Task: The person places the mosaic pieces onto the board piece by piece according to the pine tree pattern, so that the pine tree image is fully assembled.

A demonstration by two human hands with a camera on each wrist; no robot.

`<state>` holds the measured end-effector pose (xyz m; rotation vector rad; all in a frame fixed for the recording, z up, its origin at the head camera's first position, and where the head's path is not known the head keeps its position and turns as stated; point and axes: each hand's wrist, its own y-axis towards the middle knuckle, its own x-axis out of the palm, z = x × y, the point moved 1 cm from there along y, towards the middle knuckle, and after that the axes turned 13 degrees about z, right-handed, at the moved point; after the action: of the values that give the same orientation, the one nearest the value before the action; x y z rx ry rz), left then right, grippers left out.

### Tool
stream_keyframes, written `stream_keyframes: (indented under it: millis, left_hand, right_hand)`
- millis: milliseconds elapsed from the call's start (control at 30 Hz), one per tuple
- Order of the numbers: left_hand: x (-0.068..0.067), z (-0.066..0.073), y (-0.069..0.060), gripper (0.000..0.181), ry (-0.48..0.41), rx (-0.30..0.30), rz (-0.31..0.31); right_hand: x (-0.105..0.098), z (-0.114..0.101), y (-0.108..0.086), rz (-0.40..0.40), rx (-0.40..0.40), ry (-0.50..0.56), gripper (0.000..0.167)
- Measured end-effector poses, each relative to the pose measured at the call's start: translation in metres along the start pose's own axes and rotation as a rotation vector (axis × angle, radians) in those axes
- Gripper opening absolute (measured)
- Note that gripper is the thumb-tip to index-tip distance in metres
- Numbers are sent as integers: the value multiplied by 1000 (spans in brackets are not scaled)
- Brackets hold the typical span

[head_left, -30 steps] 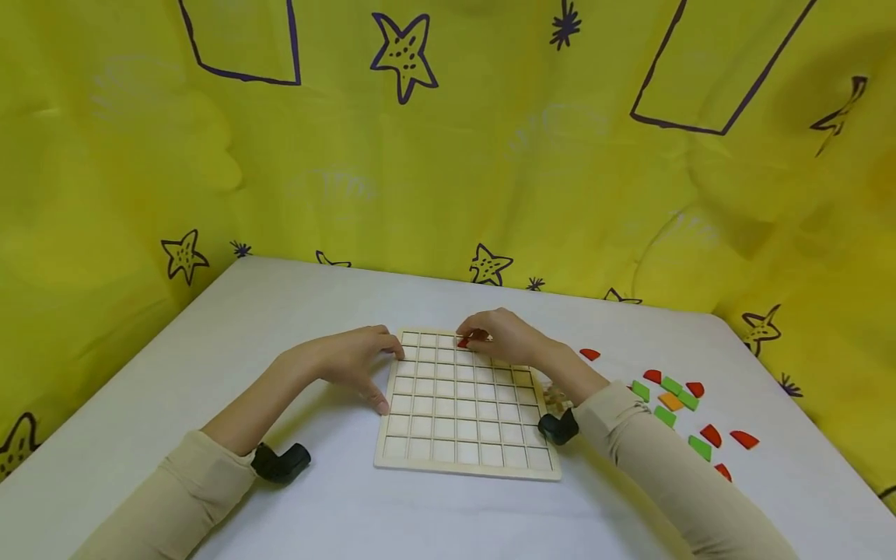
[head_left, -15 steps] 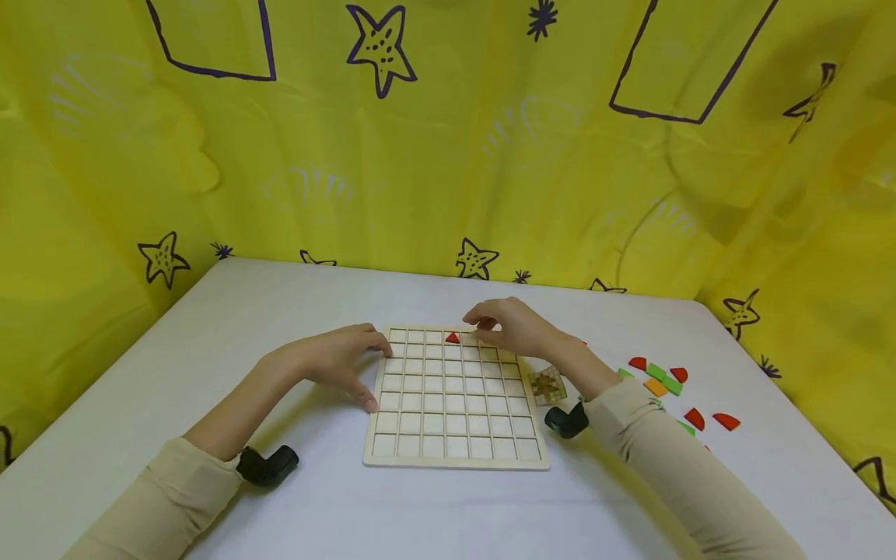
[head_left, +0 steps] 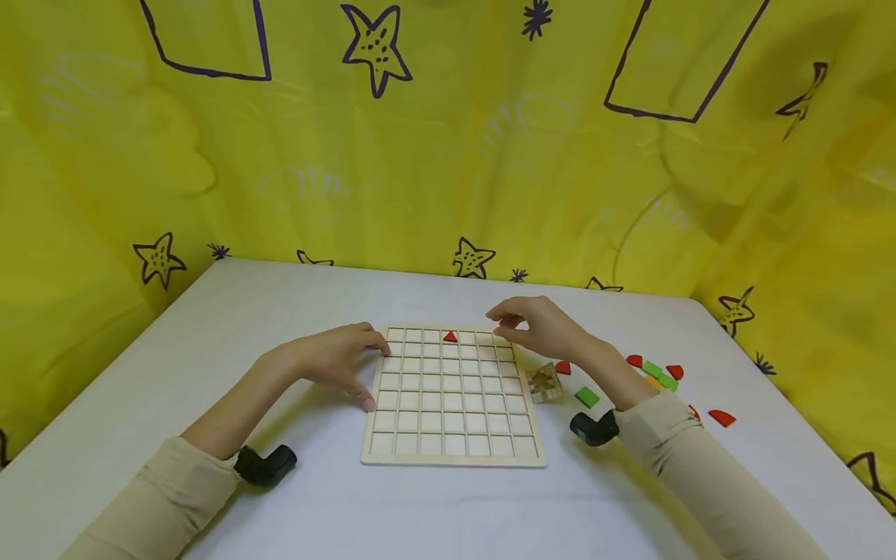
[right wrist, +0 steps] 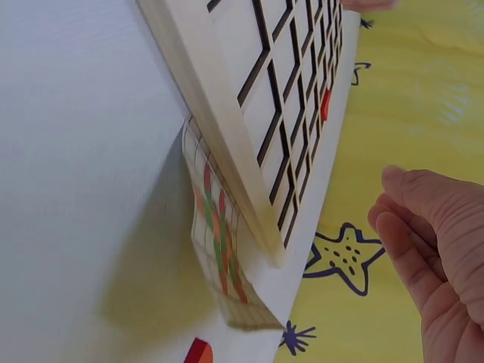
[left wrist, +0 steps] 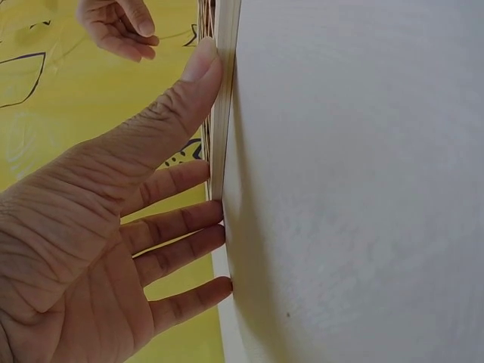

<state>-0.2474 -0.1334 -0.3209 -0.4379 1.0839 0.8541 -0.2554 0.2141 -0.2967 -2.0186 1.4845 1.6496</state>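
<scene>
Touching one wooden grid board (head_left: 455, 460), left hand (head_left: 336, 359) spread; right hand (head_left: 539, 323) loosely curled, empty.
One red triangle (head_left: 450, 337) between them, one patterned card (head_left: 544, 383) nearside of the right.

White desk (head_left: 420, 505), back edge against yellow curtain (head_left: 434, 155). Curtain: folds, dark line drawings. Large dotted star (head_left: 378, 50) top, left of centre; spiky burst (head_left: 537, 19) to its right. Two box outlines, upper-left one (head_left: 210, 74) and upper-right one (head_left: 651, 115), both cut by frame top. Smaller dotted star (head_left: 473, 258) just above desk's back edge. Faint pale shell-like marks (head_left: 308, 184) mid-curtain.
</scene>
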Motion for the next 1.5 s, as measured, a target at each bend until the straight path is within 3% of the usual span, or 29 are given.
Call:
stream_keyframes:
  millis: [633,833,1300,1500]
  left_hand:
    - [2,0,1,76,3,5,0]
    - [2,1,1,76,5,3,-1]
    - [0,1,1,76,8,-4,2]
    - [0,0,0,76,7,-15,1]
  right_hand:
    - [-32,16,-40,143,-41,-31,27]
    - [-41,18,-53,155,-6,-60,28]
    - [-57,26,-73,223,-56,-80,30]
    - [-61,27,-78,223,-27,-93,29]
